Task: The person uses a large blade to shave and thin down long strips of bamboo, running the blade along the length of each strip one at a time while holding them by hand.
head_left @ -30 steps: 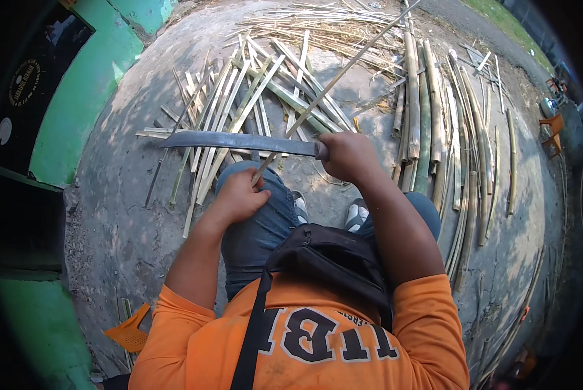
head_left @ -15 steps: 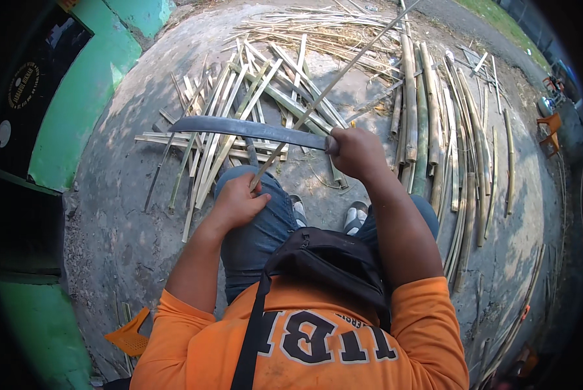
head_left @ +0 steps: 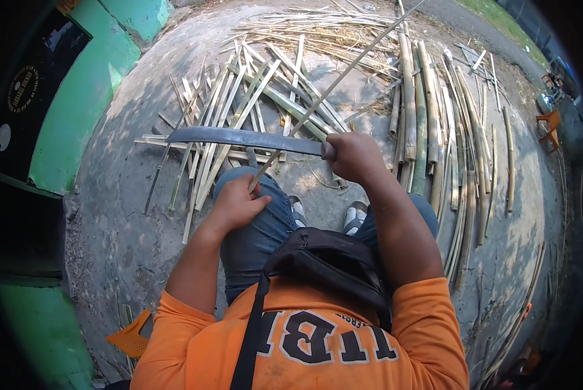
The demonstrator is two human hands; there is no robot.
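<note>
1. One thin tan bamboo strip, clamped in left hand, slants up toward one o'clock.
2. Right hand closed tight on long, curved, grey metal machete, pointing nine o'clock, crossing strip.
3. Pale split-bamboo pile at eleven o'clock.

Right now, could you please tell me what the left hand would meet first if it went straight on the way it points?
Probably the knife blade, which crosses the stick just ahead of the left hand, though depth is hard to judge.
</note>
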